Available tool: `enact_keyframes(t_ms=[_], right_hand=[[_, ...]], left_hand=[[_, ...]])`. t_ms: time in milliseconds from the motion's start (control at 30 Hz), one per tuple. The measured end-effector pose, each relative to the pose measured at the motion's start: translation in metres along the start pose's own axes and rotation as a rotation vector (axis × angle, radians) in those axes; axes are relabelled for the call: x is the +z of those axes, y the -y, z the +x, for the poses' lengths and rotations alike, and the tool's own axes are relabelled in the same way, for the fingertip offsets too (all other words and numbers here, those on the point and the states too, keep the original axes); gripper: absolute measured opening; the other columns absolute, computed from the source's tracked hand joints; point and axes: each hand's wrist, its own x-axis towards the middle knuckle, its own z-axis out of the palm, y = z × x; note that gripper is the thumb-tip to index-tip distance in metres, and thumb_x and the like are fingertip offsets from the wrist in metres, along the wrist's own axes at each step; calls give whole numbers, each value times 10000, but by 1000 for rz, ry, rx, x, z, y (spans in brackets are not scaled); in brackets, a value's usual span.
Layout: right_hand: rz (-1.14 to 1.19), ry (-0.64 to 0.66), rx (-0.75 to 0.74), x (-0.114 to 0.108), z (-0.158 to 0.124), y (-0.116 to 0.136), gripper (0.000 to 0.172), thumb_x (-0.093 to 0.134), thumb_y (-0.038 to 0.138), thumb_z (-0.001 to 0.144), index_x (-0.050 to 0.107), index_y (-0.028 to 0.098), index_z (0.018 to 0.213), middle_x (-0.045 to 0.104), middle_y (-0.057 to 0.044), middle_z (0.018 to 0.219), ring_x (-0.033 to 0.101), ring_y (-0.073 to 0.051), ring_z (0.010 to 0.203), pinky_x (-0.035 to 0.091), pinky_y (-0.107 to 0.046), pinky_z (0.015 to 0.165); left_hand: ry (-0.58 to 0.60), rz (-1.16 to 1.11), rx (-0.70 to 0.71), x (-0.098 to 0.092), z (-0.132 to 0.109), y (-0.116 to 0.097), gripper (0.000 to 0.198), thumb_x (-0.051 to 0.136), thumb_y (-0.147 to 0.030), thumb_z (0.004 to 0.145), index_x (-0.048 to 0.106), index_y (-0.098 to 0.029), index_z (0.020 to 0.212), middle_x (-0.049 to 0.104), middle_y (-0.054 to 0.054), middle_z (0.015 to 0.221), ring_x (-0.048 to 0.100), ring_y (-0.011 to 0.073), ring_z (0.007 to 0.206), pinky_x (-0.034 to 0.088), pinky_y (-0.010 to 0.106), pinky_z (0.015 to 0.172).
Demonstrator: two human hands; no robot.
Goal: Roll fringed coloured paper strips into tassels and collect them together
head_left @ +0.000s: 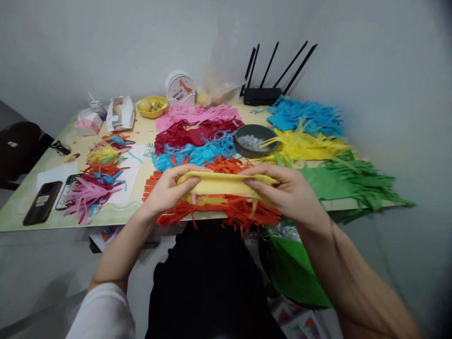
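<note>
Left hand (181, 186), right hand (282, 186) closed, pinching opposite ends of yellow folded strip (222, 183), apparently keeping it taut. Blue fringe (305, 117), green fringe (330, 181) piled separately on tabletop (122, 215), likely against mixing.

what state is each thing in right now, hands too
left hand, gripping one end of the yellow piece
right hand, gripping its other end
yellow piece, held up, stretched lengthwise
orange fringe, cut into strips
green fringe, spread out, strips cut
dark bowl, upright, holding clear bits
yellow dish, upright, holding food
black router, antennas raised, power cannot be told
brown phone, lying flat
</note>
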Motion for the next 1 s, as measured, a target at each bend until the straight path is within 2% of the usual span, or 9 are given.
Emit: enact_keyframes(t_ms=[167, 300, 400, 467, 533, 600, 667, 833, 1000], right_hand=[[177, 14, -41, 5, -8, -14, 156, 607, 163, 810, 749, 221, 778, 740, -30, 835, 682, -180, 782, 513, -273, 700], [144, 8, -83, 7, -7, -14, 189, 606, 288, 880, 709, 206, 744, 724, -53, 806, 675, -202, 777, 524, -306, 707], [-50, -47, -117, 12, -9, -9, 142, 649, 261, 882, 663, 217, 748, 720, -41, 799, 671, -191, 745, 526, -307, 704], [-198, -90, -118, 15, -12, -6, 55, 649, 250, 885, 683, 222, 918, 739, -56, 901, 689, -204, 787, 536, -318, 714], [-294, -113, -114, 17, -14, -5, 206, 639, 256, 892, 669, 217, 1092, 744, -80, 1016, 703, -227, 864, 547, -339, 748], [-315, -110, -117, 17, -15, -6, 177, 626, 246, 901, 676, 215, 1067, 743, -83, 1016, 702, -236, 899, 546, -355, 788], [-277, -108, -104, 17, -15, -7, 60, 626, 226, 896, 680, 220, 921, 740, -66, 926, 698, -229, 870, 544, -354, 788], [33, -117, 103, 18, -16, -9, 33, 684, 248, 849, 693, 218, 858, 716, -11, 746, 675, -164, 633, 552, -283, 613], [334, -134, 225, 21, -19, -17, 86, 725, 259, 804, 761, 217, 870, 699, -2, 673, 663, -143, 571, 562, -260, 560]], left_hand=[[39, 23, 87, -10, -1, 7, 160, 605, -147, 793, 760, -159, 833, 660, 9, 660, 653, 125, 614, 533, 249, 659], [106, 248, 200, -12, -4, 1, 191, 649, -305, 854, 772, -164, 820, 703, 59, 853, 637, 141, 720, 492, 260, 694], [-31, 354, 186, -7, -4, 2, 281, 675, -401, 864, 693, -154, 728, 640, 21, 701, 574, 126, 649, 440, 244, 644], [-142, 414, 189, -3, -4, 5, 229, 714, -387, 842, 670, -163, 833, 652, 12, 744, 579, 126, 667, 438, 233, 646], [-190, 501, 211, -1, -4, 8, 254, 718, -353, 845, 661, -181, 1022, 700, 35, 909, 628, 147, 783, 466, 237, 719], [-188, 592, 219, 0, -3, 9, 226, 684, -322, 875, 663, -189, 1056, 717, 48, 983, 648, 163, 864, 476, 253, 794], [-173, 620, 209, 1, -3, 9, 141, 666, -309, 889, 670, -176, 935, 720, 43, 918, 647, 160, 833, 478, 259, 799], [-86, 208, 111, 3, -4, 9, 203, 687, -343, 877, 574, -176, 859, 695, 10, 740, 670, 148, 679, 528, 261, 686], [-61, -55, 48, 0, -5, 20, 176, 693, -307, 880, 713, -158, 972, 696, 18, 665, 692, 153, 679, 560, 275, 716]])
